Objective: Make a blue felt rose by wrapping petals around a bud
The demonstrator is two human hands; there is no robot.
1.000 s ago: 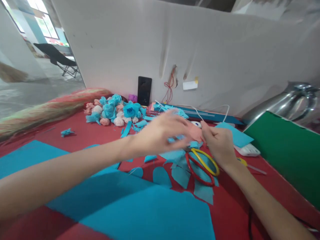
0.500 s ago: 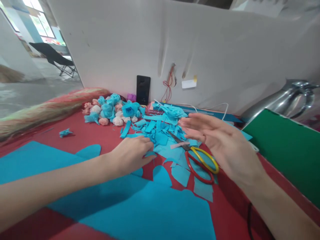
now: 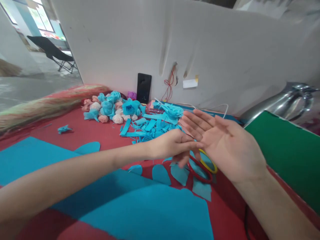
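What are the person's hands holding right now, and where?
Right hand lies open, palm up, holding nothing. Left hand reaches down over the scissors; whether it holds anything cannot be told.

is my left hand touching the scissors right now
Cannot tell. In the head view the left hand reaches over the scissors and its blurred fingers hide where the handles begin, so neither contact nor a gap shows plainly.

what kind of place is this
Probably a home or small-workshop craft table for making paper flowers: a pile of blue, pink and white rolled paper flowers, cut blue paper strips and petals, and red-and-yellow-handled scissors lie on the red tabletop.
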